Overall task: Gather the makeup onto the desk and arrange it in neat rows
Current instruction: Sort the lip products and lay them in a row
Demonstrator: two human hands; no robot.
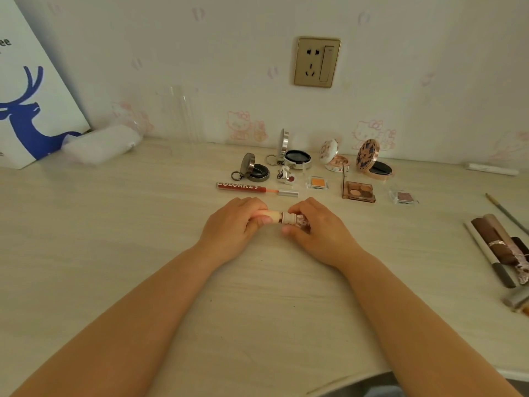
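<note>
Both hands, left hand (233, 224) and right hand (317, 224), grip one lipstick tube (282, 218) above the desk (143, 224); best laid parallel beneath the lip gloss (254, 189).

We see only a short middle stretch of the lipstick tube (282, 218); our left hand (233, 224) covers one end and our right hand (317, 224) the other. The pile of brushes and pencils (499, 247) runs off the right edge. The deer poster (31, 90) is cut by the left edge, its lettering partly lost.
</note>
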